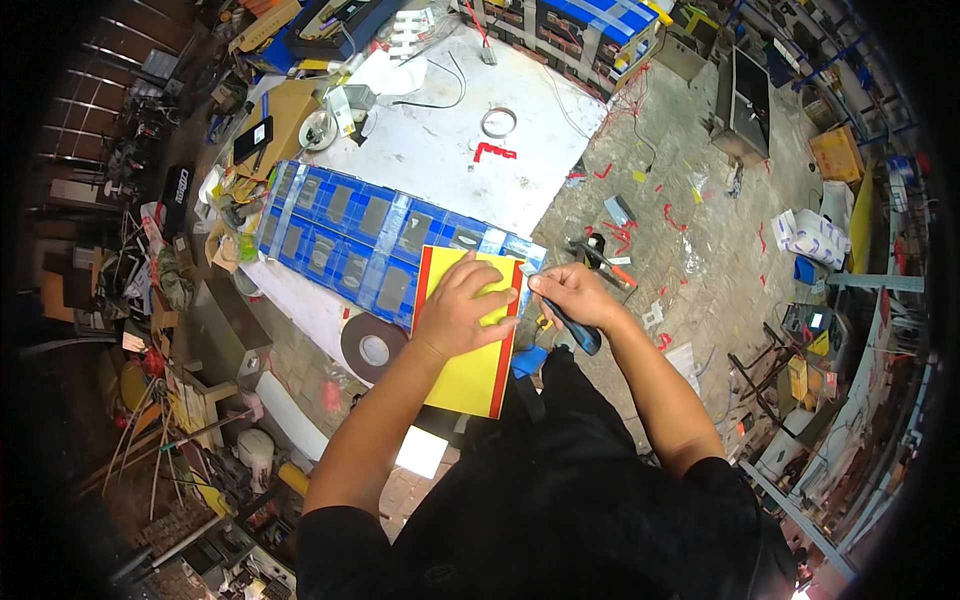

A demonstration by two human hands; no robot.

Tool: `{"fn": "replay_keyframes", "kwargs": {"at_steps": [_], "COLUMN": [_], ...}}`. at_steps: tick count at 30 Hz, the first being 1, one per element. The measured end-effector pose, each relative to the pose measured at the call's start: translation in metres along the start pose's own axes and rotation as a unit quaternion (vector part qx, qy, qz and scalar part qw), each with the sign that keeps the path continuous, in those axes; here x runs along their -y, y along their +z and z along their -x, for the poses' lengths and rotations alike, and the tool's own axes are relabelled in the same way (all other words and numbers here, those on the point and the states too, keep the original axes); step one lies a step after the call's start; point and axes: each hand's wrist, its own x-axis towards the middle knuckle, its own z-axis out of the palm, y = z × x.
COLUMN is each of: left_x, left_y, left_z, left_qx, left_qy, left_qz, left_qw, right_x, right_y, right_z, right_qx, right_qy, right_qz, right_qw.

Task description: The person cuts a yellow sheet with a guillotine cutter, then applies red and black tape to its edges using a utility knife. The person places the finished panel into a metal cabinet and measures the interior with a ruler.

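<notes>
Pack (375, 235) lies left. Left hand (460, 308), spread open, presses the sheet (468, 378) over the pack's right end. Right hand (578, 298) grips a knife (578, 335) at its far right corner: apparently trimming; cutting calls for firm holding.

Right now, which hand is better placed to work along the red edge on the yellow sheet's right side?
Probably the right hand: it holds a dark-handled tool, seemingly a cutter, beside that red edge. The left hand lies spread on the yellow sheet, better placed to steady it.
</notes>
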Motion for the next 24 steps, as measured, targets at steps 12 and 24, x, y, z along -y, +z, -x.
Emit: {"fn": "replay_keyframes", "kwargs": {"at_steps": [12,24], "left_x": [-0.004,-0.006], "left_y": [-0.001,-0.003], "left_z": [-0.002,-0.004], "left_qx": [0.005,-0.005], "left_qy": [-0.006,-0.004], "left_qz": [0.002,-0.029], "left_qw": [1.000,1.000], "right_x": [-0.008,-0.005], "right_y": [0.011,0.013], "right_z": [0.001,0.003], "right_qx": [-0.059,-0.079], "right_qy": [-0.046,-0.044], "right_qz": [0.064,0.107], "right_qw": [0.995,0.990]}}
